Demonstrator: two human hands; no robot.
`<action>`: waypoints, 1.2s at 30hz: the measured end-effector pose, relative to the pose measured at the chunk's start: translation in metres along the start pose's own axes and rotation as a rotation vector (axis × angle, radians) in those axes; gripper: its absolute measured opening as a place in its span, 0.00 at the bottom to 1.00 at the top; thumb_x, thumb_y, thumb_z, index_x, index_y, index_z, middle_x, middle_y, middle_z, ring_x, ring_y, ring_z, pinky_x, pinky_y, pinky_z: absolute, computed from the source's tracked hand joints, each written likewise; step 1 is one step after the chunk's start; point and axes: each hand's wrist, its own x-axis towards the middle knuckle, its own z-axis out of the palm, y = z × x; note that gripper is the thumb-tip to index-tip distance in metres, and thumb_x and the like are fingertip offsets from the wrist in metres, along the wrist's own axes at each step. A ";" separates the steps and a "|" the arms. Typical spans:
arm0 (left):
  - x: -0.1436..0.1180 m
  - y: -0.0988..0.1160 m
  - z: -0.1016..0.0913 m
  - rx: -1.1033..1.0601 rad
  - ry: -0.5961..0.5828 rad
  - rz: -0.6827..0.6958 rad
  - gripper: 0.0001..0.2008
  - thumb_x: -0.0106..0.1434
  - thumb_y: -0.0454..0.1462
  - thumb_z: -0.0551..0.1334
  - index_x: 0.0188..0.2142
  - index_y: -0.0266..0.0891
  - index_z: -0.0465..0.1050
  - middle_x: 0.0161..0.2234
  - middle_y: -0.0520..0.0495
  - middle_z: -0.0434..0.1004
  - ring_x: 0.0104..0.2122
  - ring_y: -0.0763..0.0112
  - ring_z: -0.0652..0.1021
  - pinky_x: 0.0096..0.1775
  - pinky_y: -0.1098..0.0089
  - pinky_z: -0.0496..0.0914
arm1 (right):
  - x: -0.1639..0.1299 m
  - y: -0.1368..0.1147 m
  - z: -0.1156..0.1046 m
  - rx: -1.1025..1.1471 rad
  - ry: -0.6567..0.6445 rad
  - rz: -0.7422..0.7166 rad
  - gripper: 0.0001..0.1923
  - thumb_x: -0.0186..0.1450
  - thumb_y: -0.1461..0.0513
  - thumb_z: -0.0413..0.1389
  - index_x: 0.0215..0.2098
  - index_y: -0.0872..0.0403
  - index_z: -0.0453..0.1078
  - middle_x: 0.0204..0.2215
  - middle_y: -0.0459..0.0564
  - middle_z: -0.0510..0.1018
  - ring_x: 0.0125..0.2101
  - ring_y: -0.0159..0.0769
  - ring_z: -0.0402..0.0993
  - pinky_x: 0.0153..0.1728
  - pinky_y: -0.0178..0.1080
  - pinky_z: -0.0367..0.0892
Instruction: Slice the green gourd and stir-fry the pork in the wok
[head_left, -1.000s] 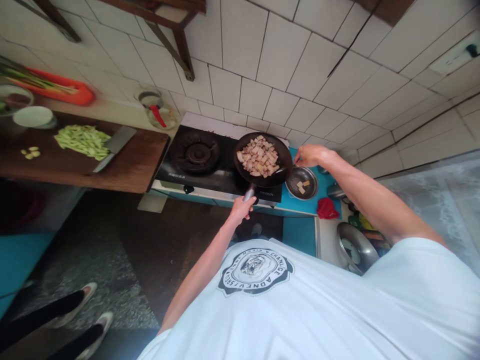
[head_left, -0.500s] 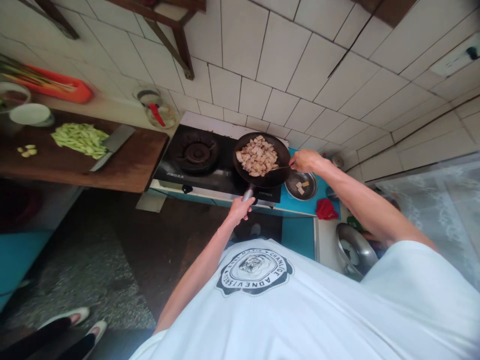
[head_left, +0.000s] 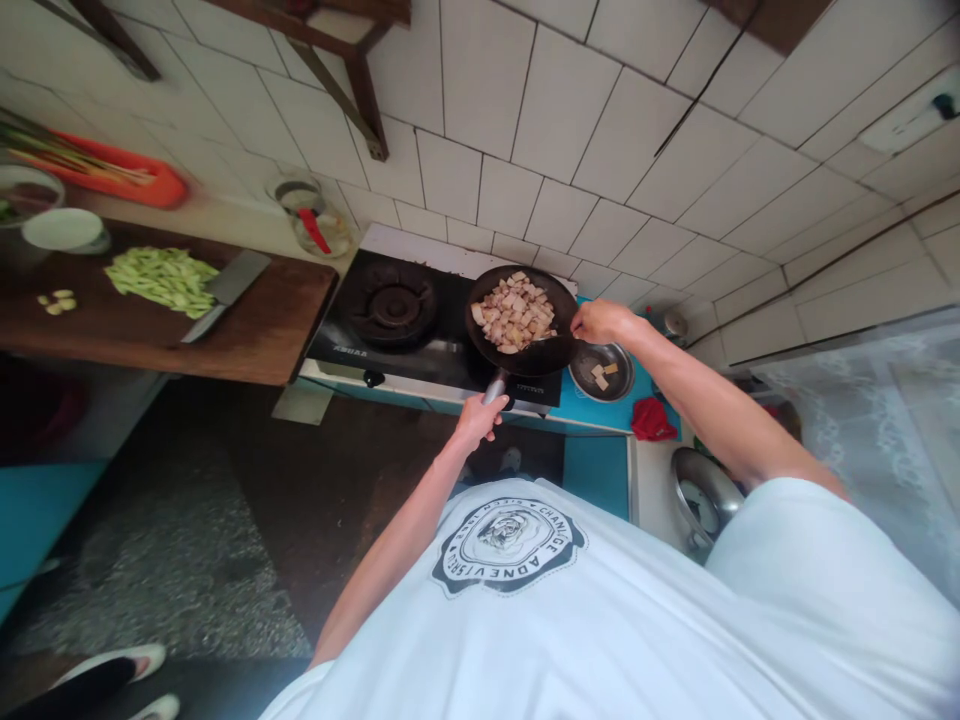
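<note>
A black wok (head_left: 555, 352) full of diced meat (head_left: 514, 314) sits on the right burner of a black gas stove (head_left: 390, 310). My left hand (head_left: 477, 417) grips the wok's handle (head_left: 495, 384) at the stove's front edge. My right hand (head_left: 600, 322) is closed at the wok's right rim, holding a thin utensil whose tip reaches toward the meat; the utensil is too small to make out. A small metal bowl (head_left: 606, 370) with a few pieces stands just right of the wok.
A wooden board (head_left: 247, 335) to the left carries cut green vegetables (head_left: 163, 279) and a cleaver (head_left: 225, 290). A glass jar (head_left: 309, 216) stands by the tiled wall. A red cloth (head_left: 651, 419) and a metal basin (head_left: 705, 497) lie at the right. Another person's shoes (head_left: 131, 668) show at bottom left.
My right hand moved left from above the small metal bowl to the wok's right rim. The other person's feet slid down and left. My left hand stays on the handle.
</note>
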 end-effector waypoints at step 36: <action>-0.011 0.011 0.006 -0.053 0.048 0.002 0.21 0.60 0.52 0.74 0.38 0.38 0.74 0.20 0.54 0.69 0.15 0.81 0.62 0.16 0.78 0.59 | 0.054 0.119 -0.012 -0.247 0.163 -0.279 0.19 0.71 0.59 0.62 0.59 0.44 0.81 0.51 0.57 0.85 0.53 0.55 0.79 0.50 0.48 0.71</action>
